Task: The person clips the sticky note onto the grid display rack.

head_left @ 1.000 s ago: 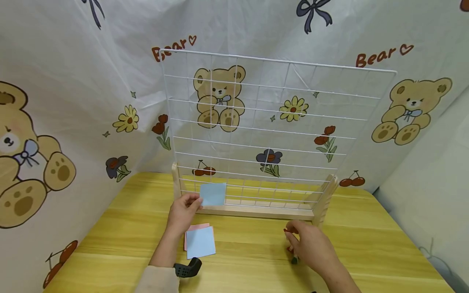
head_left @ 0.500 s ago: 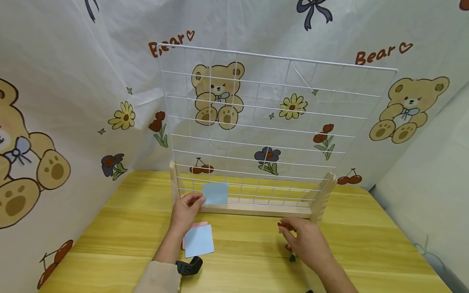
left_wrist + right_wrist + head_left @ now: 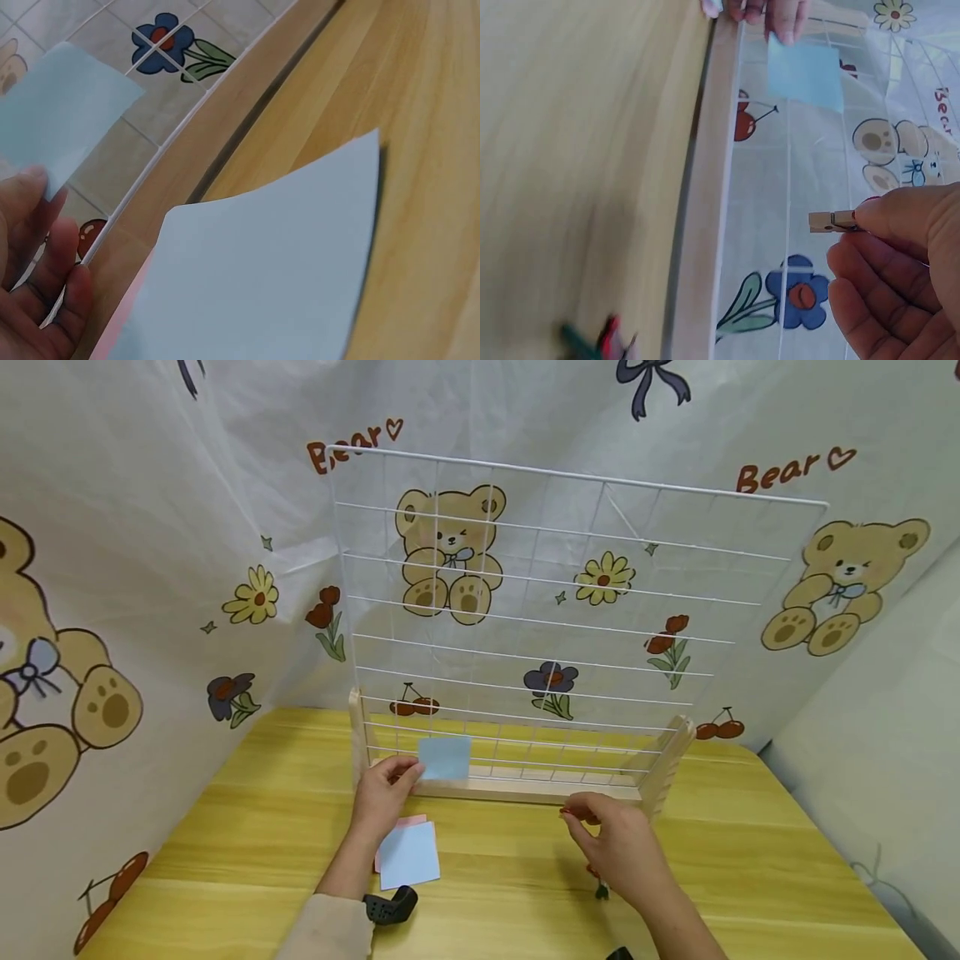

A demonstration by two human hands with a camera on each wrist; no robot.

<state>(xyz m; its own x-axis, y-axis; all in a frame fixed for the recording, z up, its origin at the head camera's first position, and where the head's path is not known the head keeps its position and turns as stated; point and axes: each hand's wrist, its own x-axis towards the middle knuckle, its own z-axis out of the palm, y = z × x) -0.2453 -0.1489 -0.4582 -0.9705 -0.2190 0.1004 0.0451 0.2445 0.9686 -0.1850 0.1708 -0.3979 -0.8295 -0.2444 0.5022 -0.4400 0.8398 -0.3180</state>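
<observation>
Between thumb and fingers, my left hand (image 3: 386,789) pinches the left edge of a light blue paper note (image 3: 445,758), held up against the lower left of a white wire grid (image 3: 517,631). My right hand (image 3: 618,839) is in front of the grid's lower right part. In the right wrist view its thumb and forefinger pinch a small wooden clothespin (image 3: 832,222) with a bit of red at the held end. Below the left hand, a stack of paper notes (image 3: 410,856), blue over pink, lies on the table; its top sheet curls up in the left wrist view.
A wooden base (image 3: 517,788) with upright side supports holds the grid on the wooden table (image 3: 495,910). Small red and green items (image 3: 600,887) lie below the right hand, blurred in the right wrist view. A bear-print cloth (image 3: 247,468) hangs behind the grid.
My right hand has lifted from beside the red and green items and moved a little left and toward the grid. The left hand keeps the blue note almost in place.
</observation>
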